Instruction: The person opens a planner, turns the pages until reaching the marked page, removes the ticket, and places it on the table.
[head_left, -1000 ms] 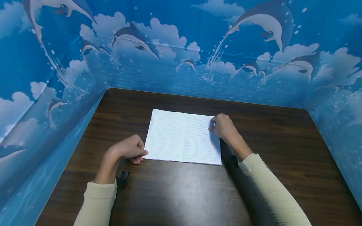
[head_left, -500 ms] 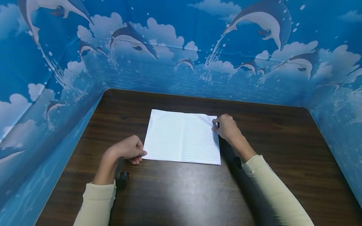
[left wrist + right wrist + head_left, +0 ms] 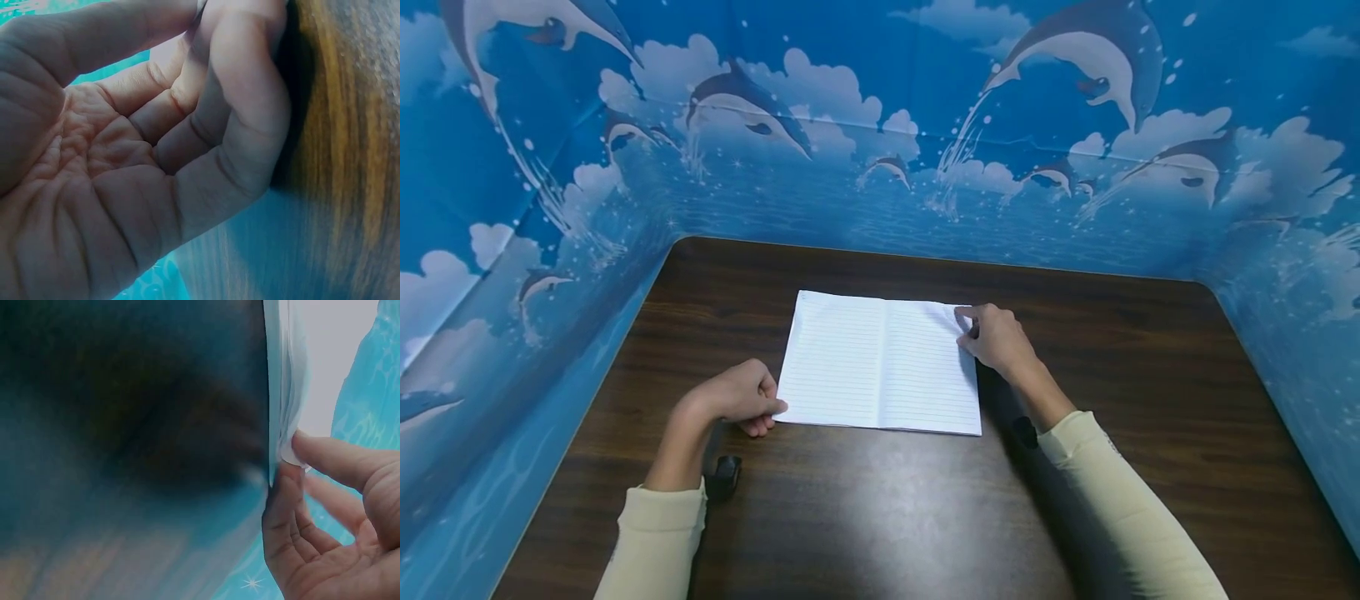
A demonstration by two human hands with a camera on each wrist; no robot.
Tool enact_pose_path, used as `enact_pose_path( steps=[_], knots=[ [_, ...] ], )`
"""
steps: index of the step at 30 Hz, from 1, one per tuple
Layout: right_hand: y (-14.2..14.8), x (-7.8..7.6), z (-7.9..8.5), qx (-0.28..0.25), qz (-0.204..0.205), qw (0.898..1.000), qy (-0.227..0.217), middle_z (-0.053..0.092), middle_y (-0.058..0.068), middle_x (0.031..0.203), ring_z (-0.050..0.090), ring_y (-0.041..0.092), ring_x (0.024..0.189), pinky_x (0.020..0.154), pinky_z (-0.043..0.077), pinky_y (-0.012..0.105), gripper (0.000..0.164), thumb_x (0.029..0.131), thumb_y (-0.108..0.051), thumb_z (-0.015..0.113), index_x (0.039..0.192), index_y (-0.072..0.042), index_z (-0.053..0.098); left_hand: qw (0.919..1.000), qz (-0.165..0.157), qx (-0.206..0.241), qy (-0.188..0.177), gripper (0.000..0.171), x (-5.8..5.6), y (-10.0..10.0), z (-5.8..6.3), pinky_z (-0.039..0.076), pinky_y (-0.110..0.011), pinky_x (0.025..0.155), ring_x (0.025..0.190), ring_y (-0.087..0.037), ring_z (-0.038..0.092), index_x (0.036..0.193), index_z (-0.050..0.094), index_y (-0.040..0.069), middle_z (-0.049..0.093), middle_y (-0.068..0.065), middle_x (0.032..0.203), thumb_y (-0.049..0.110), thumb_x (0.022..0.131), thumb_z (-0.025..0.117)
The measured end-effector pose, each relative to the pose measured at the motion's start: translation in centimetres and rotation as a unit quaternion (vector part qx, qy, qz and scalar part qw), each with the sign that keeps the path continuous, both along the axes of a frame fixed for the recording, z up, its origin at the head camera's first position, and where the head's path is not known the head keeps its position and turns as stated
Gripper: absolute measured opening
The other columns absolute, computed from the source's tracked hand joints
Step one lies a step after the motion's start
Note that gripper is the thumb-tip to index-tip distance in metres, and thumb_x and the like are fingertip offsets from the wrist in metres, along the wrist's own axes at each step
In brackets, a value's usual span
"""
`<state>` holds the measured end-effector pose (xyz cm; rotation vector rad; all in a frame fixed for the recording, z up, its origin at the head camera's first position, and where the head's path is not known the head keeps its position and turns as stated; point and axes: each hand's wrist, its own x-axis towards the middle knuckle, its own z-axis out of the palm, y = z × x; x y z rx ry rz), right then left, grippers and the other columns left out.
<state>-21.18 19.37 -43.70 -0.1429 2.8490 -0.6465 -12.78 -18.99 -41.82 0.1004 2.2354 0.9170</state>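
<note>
An open notebook [image 3: 880, 367] with lined white pages lies flat on the dark wooden table. At its near left corner, my left hand [image 3: 741, 392] pinches the edge with the thumb on top and the fingers curled below; the palm [image 3: 119, 144] fills the left wrist view. My right hand [image 3: 998, 337] is at the upper part of the right edge. In the right wrist view, its thumb [image 3: 331, 456] rests against the curled page edges [image 3: 290, 394], with fingers [image 3: 284, 519] on the other side of the corner.
The brown tabletop [image 3: 1112, 350] runs out on all sides of the notebook. A blue dolphin-print backdrop [image 3: 880, 167] rises at the back and sides. A small black device [image 3: 724, 477] shows at the left wrist.
The right thumb and index finger have shifted slightly along the right page edge and spread a little apart. The left hand stays at its corner. The view drifts slightly.
</note>
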Motion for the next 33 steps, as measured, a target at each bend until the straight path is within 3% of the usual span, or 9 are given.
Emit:
enact_pose_path(
  steps=[5, 10, 13, 17, 21, 28, 33],
  knots=[
    [0.8, -0.1, -0.2, -0.077, -0.045, 0.996, -0.001, 0.071, 0.017, 0.100, 0.064, 0.026, 0.081, 0.070, 0.051, 0.031, 0.068, 0.095, -0.009, 0.081, 0.155, -0.001, 0.051, 1.0000, -0.005, 0.004, 0.002, 0.029, 0.0, 0.1, -0.2, 0.059, -0.025, 0.059, 0.055, -0.011, 0.063, 0.074, 0.069, -0.001, 0.067, -0.006, 0.065, 0.005, 0.102, 0.070],
    [1.3, -0.3, 0.6, -0.132, -0.091, 0.986, -0.035, 0.067, 0.017, 0.100, 0.067, 0.026, 0.082, 0.069, 0.054, 0.027, 0.040, 0.099, -0.017, 0.078, 0.131, 0.002, 0.065, 0.9999, -0.011, 0.000, 0.002, 0.030, -0.2, 0.2, -0.1, 0.059, -0.025, 0.059, 0.056, -0.011, 0.063, 0.072, 0.068, 0.000, 0.066, -0.005, 0.064, 0.004, 0.102, 0.070],
    [1.4, -0.3, 1.1, -0.159, -0.107, 0.980, -0.052, 0.067, 0.017, 0.100, 0.070, 0.027, 0.083, 0.076, 0.063, 0.032, 0.026, 0.101, -0.019, 0.076, 0.115, 0.002, 0.069, 0.9999, -0.011, -0.001, -0.001, 0.029, -0.2, 0.1, -0.1, 0.059, -0.025, 0.059, 0.056, -0.011, 0.063, 0.073, 0.068, 0.000, 0.066, -0.005, 0.065, 0.005, 0.102, 0.070],
    [1.6, -0.3, 2.0, -0.194, -0.109, 0.973, -0.054, 0.068, 0.018, 0.100, 0.070, 0.026, 0.082, 0.083, 0.066, 0.038, 0.022, 0.103, -0.019, 0.074, 0.110, 0.002, 0.071, 0.9999, -0.012, 0.003, 0.000, 0.028, -0.1, 0.0, -0.1, 0.059, -0.025, 0.059, 0.056, -0.011, 0.063, 0.074, 0.068, 0.000, 0.066, -0.005, 0.065, 0.005, 0.102, 0.069],
    [1.6, -0.4, 3.0, -0.223, -0.095, 0.969, -0.049, 0.069, 0.016, 0.095, 0.067, 0.022, 0.077, 0.076, 0.065, 0.032, 0.023, 0.105, -0.019, 0.072, 0.110, 0.003, 0.072, 0.9999, -0.010, 0.005, 0.001, 0.028, -0.1, 0.0, 0.0, 0.059, -0.025, 0.059, 0.057, -0.011, 0.063, 0.075, 0.068, -0.001, 0.067, -0.006, 0.066, 0.005, 0.102, 0.069],
    [0.8, -0.6, 4.5, -0.247, -0.092, 0.963, -0.051, 0.068, 0.014, 0.091, 0.067, 0.026, 0.079, 0.078, 0.065, 0.035, 0.024, 0.105, -0.021, 0.070, 0.110, 0.003, 0.074, 0.9999, -0.011, 0.007, 0.006, 0.029, 0.0, 0.0, -0.1, 0.058, -0.025, 0.060, 0.057, -0.011, 0.063, 0.074, 0.069, -0.001, 0.067, -0.006, 0.066, 0.004, 0.103, 0.069],
    [-0.3, -0.9, 5.5, -0.265, -0.083, 0.959, -0.048, 0.070, 0.010, 0.087, 0.068, 0.024, 0.076, 0.071, 0.063, 0.029, 0.026, 0.105, -0.022, 0.071, 0.109, 0.003, 0.075, 0.9999, -0.005, 0.008, 0.005, 0.028, 0.0, -0.1, -0.1, 0.058, -0.025, 0.060, 0.057, -0.011, 0.063, 0.075, 0.069, -0.001, 0.067, -0.006, 0.066, 0.004, 0.102, 0.069]
  ],
)
